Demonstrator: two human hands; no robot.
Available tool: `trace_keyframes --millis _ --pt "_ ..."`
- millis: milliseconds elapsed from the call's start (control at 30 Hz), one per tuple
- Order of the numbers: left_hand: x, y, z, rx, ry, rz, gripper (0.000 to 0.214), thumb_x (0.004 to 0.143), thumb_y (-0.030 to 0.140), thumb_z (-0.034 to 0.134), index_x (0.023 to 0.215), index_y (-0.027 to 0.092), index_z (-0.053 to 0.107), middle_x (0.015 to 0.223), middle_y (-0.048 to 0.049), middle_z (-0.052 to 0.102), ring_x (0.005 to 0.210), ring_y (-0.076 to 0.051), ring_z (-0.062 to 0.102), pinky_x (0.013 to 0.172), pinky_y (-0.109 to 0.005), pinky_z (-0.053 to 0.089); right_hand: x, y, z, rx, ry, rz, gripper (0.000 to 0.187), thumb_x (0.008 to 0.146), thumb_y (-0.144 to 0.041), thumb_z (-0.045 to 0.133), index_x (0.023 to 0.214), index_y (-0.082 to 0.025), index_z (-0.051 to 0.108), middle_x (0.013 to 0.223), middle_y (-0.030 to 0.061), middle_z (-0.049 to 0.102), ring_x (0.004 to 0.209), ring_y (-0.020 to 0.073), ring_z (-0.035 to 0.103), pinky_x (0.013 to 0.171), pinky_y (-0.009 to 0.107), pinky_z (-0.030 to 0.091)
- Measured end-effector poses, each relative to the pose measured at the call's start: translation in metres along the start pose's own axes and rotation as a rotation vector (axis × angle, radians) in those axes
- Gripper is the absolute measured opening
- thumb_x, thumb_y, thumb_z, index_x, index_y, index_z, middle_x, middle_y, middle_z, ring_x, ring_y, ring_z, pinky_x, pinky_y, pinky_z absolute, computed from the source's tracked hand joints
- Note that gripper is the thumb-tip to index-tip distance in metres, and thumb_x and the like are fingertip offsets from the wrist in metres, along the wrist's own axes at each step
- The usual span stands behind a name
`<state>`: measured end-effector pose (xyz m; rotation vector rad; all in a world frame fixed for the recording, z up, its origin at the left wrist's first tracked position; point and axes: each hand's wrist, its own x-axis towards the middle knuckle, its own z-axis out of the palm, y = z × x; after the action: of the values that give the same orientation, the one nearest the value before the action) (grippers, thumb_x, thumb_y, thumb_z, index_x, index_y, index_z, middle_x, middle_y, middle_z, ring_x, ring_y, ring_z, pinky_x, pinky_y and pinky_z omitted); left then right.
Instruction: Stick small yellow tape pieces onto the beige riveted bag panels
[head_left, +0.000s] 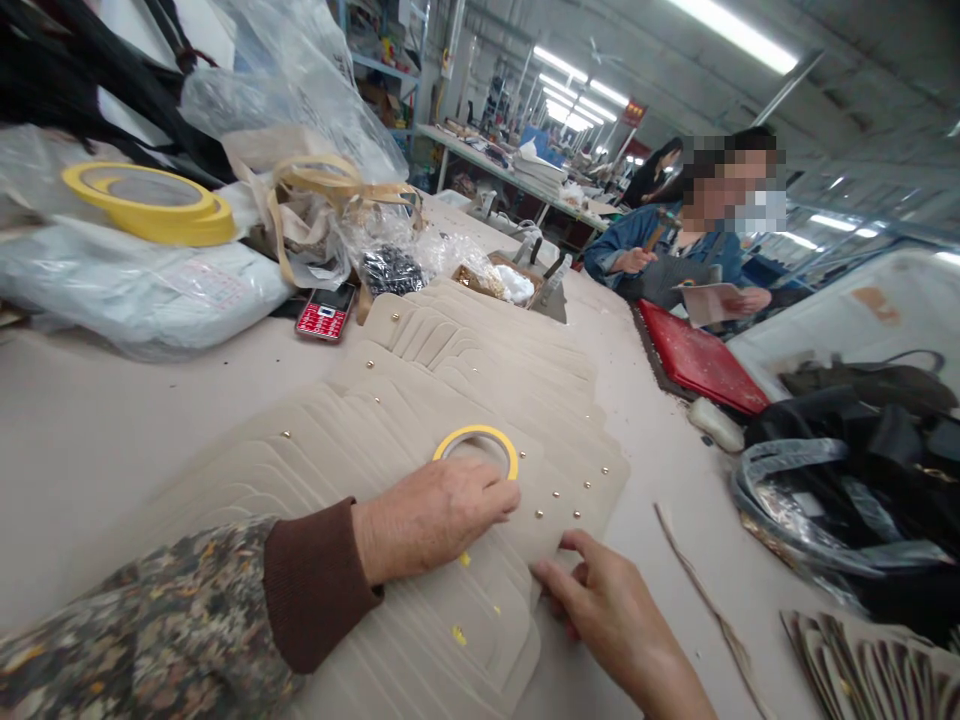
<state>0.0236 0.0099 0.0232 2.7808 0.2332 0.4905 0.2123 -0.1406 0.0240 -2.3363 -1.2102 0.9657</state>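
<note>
Beige leather-like panels [442, 385] with small metal studs lie in overlapping layers on the table. Over them, my left hand [439, 515] is closed on a roll of yellow tape [480, 433]; its curled fingers cover the lower part of the ring. Small yellow bits [459, 635] of tape show on the panels just below that hand. My right hand [611, 605] is at the right edge of a panel, thumb and forefinger gripping its corner, with the other fingers partly hidden beneath.
Yellow tape rolls [150, 205] rest on plastic-wrapped packs at the left, near a red phone [326, 313]. A red board [701, 355], a cord [709, 610] and black bags [847, 490] are at the right. A co-worker [697, 230] sits across the table.
</note>
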Motion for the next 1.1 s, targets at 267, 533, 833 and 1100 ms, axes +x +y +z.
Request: trace_keyframes --millis 267,533,833,1100 --pt "-0.003 -0.001 0.011 -0.141 0.115 0.065 0.028 0.1 0.02 0.043 0.128 0.017 0.042 0.088 -0.003 0.064 0.079 -0.016 0.062 0.071 -0.024 0.048 0.001 -0.014 0.009 0.066 0.485 -0.603 0.017 0.09 -0.027 0.058 0.101 -0.02 0.068 0.088 0.004 0.073 0.072 0.0142 0.067 0.065 0.022 0.053" --pt "-0.004 0.004 0.01 -0.199 0.051 -0.015 0.024 0.1 0.023 0.044 0.122 0.015 0.042 0.094 -0.0057 0.067 0.083 -0.019 0.066 0.068 -0.026 0.049 0.011 -0.031 0.029 -0.118 0.577 -0.977 0.017 0.09 -0.005 0.053 0.097 -0.017 0.063 0.088 0.0057 0.069 0.083 0.0139 0.065 0.078 0.024 0.052" --pt "-0.001 0.009 0.008 -0.1 -0.055 -0.102 0.008 0.093 0.013 0.048 0.088 0.019 0.045 0.08 0.0005 0.058 0.066 -0.016 0.054 0.056 -0.027 0.037 0.012 -0.029 0.038 -0.136 0.756 -0.906 0.014 0.086 -0.01 0.054 0.082 -0.017 0.065 0.064 -0.0004 0.064 0.054 0.0097 0.06 0.056 0.019 0.046" --pt "0.0 0.014 0.005 -0.017 0.006 -0.033 0.01 0.09 0.009 0.044 0.088 0.019 0.047 0.078 -0.0008 0.055 0.064 -0.016 0.05 0.054 -0.028 0.037 0.009 -0.033 0.038 0.524 0.385 -0.305 0.022 0.081 -0.037 0.064 0.072 -0.017 0.066 0.051 -0.002 0.061 0.043 0.0109 0.056 0.043 0.019 0.045"
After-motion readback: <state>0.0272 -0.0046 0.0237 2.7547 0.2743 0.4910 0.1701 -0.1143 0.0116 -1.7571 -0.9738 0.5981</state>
